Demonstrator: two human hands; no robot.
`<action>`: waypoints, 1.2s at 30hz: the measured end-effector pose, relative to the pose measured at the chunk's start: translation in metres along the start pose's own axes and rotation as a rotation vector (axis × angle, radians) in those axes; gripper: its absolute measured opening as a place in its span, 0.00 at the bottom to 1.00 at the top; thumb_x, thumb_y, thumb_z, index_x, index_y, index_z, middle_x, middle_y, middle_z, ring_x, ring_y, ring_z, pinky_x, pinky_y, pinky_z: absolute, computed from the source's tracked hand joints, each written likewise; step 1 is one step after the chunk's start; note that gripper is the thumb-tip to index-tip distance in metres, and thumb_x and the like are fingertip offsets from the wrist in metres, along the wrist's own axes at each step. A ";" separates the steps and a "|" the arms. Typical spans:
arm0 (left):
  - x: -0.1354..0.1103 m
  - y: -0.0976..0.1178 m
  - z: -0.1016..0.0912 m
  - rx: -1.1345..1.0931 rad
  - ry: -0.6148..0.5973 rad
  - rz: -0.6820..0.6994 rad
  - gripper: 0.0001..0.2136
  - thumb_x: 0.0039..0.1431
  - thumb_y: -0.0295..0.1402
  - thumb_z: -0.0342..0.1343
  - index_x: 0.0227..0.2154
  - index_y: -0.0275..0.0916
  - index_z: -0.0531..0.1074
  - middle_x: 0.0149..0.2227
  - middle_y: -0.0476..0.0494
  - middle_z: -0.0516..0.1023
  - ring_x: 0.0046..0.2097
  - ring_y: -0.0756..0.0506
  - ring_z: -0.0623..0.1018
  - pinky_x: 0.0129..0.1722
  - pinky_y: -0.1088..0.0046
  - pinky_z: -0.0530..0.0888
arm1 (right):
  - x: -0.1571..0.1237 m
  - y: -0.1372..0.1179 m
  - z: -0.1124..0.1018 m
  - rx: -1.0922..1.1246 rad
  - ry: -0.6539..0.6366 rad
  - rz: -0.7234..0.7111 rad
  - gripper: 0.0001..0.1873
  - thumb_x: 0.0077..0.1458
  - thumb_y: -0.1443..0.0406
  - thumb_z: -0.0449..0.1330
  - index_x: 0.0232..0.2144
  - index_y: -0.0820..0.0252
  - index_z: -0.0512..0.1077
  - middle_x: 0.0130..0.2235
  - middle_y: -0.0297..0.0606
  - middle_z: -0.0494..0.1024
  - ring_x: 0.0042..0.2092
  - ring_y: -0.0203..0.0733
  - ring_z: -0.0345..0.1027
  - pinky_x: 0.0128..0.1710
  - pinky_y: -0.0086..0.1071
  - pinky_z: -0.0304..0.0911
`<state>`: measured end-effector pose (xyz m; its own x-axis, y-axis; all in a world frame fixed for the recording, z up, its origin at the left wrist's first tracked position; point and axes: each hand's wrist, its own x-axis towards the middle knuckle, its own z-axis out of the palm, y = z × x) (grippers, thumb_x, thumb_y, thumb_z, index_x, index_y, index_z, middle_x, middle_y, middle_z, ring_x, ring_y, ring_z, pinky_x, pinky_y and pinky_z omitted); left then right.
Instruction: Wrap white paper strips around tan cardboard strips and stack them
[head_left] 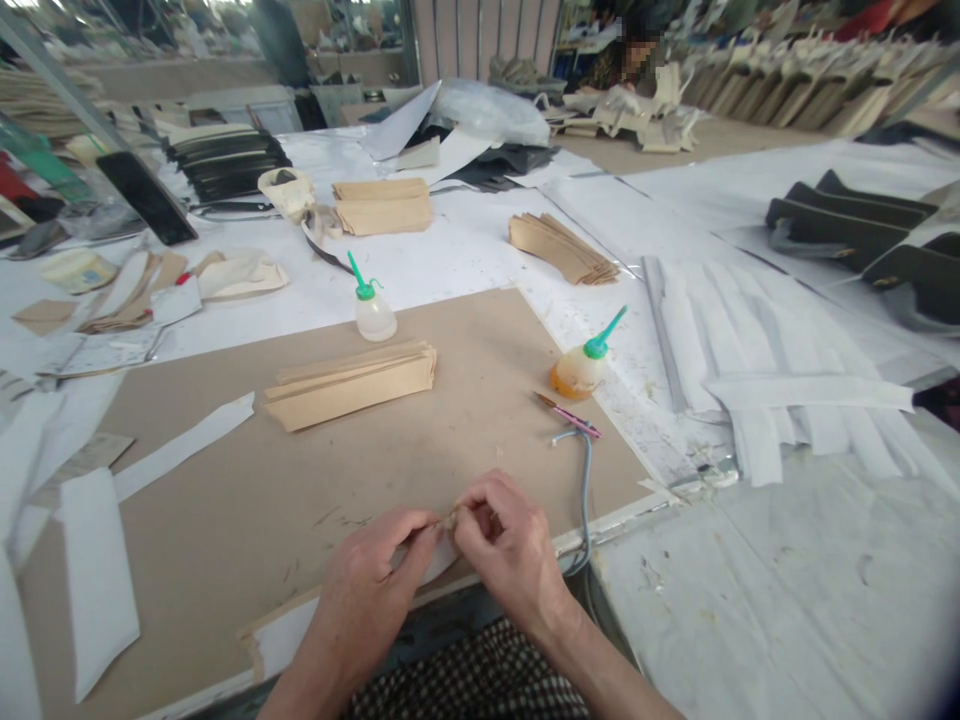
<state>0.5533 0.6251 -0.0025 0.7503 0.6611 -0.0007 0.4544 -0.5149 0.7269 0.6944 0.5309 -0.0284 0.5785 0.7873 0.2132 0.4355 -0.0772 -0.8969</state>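
Note:
At the front edge of the brown work board, my left hand [379, 575] and my right hand [510, 535] are close together. Both pinch the edge of a tan strip with a white face [289, 632]. Its one end shows left of my left wrist, a bit of white shows between the hands, and my fingers hide much of the rest. Beyond the hands lies a stack of tan strips [352, 385]. Toward the right, a pink pen-like tool [568, 414] rests near a squeeze bottle with amber liquid [579, 372].
The brown board [465, 420] also holds a second, clear squeeze bottle [375, 315] and white strips [97, 570] at left. A blue-grey cord [586, 500] hangs over the front edge. White strips [780, 350] lie fanned at right. A person [626, 65] sits far back.

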 end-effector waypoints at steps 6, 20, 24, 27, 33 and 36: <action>0.003 0.001 -0.004 -0.145 -0.053 -0.142 0.12 0.64 0.41 0.54 0.35 0.43 0.81 0.31 0.51 0.83 0.32 0.48 0.79 0.33 0.76 0.72 | 0.008 -0.004 -0.008 0.325 -0.215 0.448 0.08 0.55 0.61 0.58 0.29 0.60 0.73 0.25 0.29 0.67 0.27 0.33 0.58 0.25 0.25 0.54; 0.001 -0.001 -0.002 -0.143 0.027 -0.127 0.11 0.63 0.41 0.55 0.34 0.43 0.81 0.31 0.51 0.83 0.32 0.47 0.80 0.33 0.76 0.73 | 0.001 -0.006 -0.026 0.120 -0.199 0.119 0.08 0.63 0.62 0.59 0.33 0.59 0.72 0.33 0.32 0.70 0.32 0.34 0.63 0.31 0.27 0.58; 0.000 0.000 0.001 -0.051 0.073 -0.007 0.09 0.64 0.37 0.54 0.35 0.44 0.79 0.34 0.51 0.84 0.35 0.48 0.81 0.36 0.75 0.73 | -0.006 -0.008 -0.015 0.049 -0.151 0.009 0.03 0.61 0.66 0.61 0.33 0.58 0.72 0.34 0.33 0.70 0.31 0.34 0.62 0.30 0.28 0.57; 0.001 0.000 0.003 -0.027 0.066 0.046 0.08 0.65 0.36 0.54 0.36 0.44 0.78 0.35 0.51 0.83 0.36 0.48 0.81 0.37 0.75 0.73 | -0.006 -0.005 -0.010 0.036 -0.134 0.013 0.05 0.61 0.68 0.59 0.31 0.58 0.71 0.33 0.32 0.69 0.30 0.33 0.62 0.30 0.28 0.56; 0.000 0.001 0.006 -0.032 0.019 0.064 0.08 0.67 0.35 0.53 0.38 0.45 0.78 0.38 0.51 0.83 0.38 0.49 0.81 0.39 0.77 0.72 | -0.006 -0.002 -0.007 -0.017 -0.088 0.009 0.06 0.58 0.70 0.56 0.29 0.59 0.70 0.31 0.32 0.68 0.29 0.33 0.61 0.29 0.28 0.55; 0.001 0.001 0.006 -0.053 -0.002 0.059 0.08 0.67 0.35 0.53 0.38 0.45 0.78 0.38 0.51 0.83 0.39 0.49 0.81 0.40 0.77 0.72 | -0.006 -0.002 -0.006 -0.019 -0.069 0.041 0.05 0.55 0.70 0.55 0.27 0.59 0.68 0.30 0.32 0.67 0.29 0.33 0.61 0.28 0.28 0.54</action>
<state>0.5574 0.6214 -0.0059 0.7760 0.6294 0.0416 0.3835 -0.5231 0.7611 0.6943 0.5231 -0.0255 0.5474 0.8236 0.1481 0.4255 -0.1216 -0.8967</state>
